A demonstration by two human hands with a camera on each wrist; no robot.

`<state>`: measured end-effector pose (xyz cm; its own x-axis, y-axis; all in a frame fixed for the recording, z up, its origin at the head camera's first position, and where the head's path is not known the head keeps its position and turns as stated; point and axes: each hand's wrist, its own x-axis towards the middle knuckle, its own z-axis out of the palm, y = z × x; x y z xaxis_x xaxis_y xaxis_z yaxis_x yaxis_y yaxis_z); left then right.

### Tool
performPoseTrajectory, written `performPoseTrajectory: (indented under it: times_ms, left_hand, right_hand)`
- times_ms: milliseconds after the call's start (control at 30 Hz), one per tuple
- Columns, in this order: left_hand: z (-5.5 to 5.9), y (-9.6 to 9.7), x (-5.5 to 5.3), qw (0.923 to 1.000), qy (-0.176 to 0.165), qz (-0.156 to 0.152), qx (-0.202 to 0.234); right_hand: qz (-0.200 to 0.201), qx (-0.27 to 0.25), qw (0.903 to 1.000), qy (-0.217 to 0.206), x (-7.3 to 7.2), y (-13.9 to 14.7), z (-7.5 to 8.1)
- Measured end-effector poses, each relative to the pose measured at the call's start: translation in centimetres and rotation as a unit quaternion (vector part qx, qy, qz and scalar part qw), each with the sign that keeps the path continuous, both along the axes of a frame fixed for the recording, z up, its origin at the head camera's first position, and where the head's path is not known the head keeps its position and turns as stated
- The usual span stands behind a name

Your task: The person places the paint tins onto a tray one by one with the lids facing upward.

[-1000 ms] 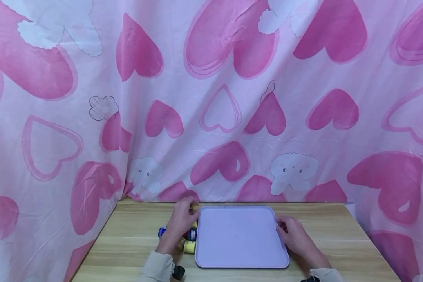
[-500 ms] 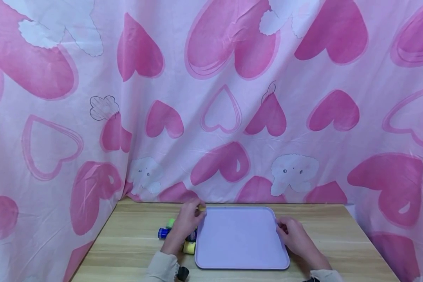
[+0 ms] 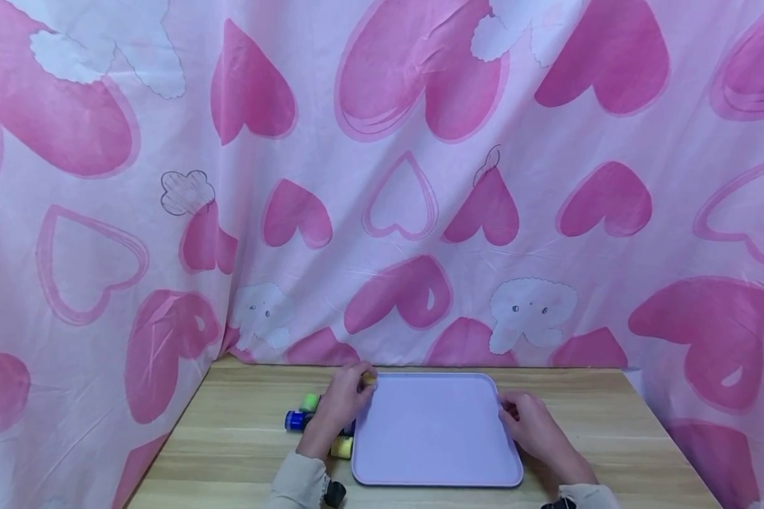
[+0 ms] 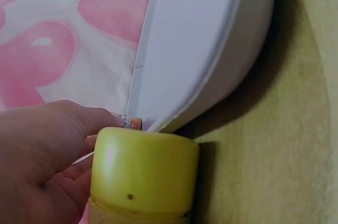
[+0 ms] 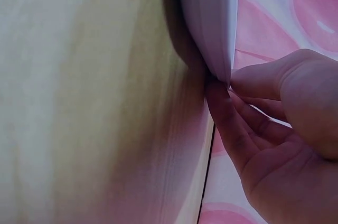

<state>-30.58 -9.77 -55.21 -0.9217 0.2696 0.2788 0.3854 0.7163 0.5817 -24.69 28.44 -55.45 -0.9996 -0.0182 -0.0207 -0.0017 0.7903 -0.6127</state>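
Note:
At the far left corner of a lilac tray (image 3: pixel 439 431), my left hand (image 3: pixel 340 403) pinches a small yellowish labelled bottle (image 3: pixel 370 379). In the left wrist view only a strip of that bottle's white and orange label (image 4: pixel 134 123) shows past the fingertips. Close to that camera, a yellow-capped bottle (image 4: pixel 145 171) covers part of the view. My right hand (image 3: pixel 531 424) grips the tray's right edge. In the right wrist view its thumb lies over the rim and its index finger is underneath.
Left of the tray lie several small bottles: a blue one (image 3: pixel 296 421), a green-capped one (image 3: pixel 308 403) and a yellow-capped one (image 3: pixel 342 447). Others are partly hidden by the left forearm. A pink heart-patterned curtain (image 3: pixel 395 297) hangs behind the wooden table (image 3: pixel 229 452).
My left hand has moved right with the small bottle, from beside the tray to over its far left corner. The green-capped bottle has come into sight. My right hand stays on the edge.

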Motion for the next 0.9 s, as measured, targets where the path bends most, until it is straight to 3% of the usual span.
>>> performPoseTrajectory:
  times_ms: [333, 700, 900]
  left_hand:
    - [0.4, -0.7, 0.6, 1.0, 0.008, -0.004, 0.002]
    - [1.1, -3.5, 1.6, 0.9996, 0.003, 0.001, 0.029]
    - [1.0, -4.7, 1.8, 0.9998, 0.015, 0.013, 0.009]
  right_hand:
    - [-0.003, 0.0, 1.0, -0.001, 0.1, 0.0, 0.2]
    - [-0.016, -0.001, 0.9997, -0.018, 0.0, 0.1, 0.7]
    - [-0.01, -0.003, 0.9998, -0.014, 0.1, 0.0, 0.6]
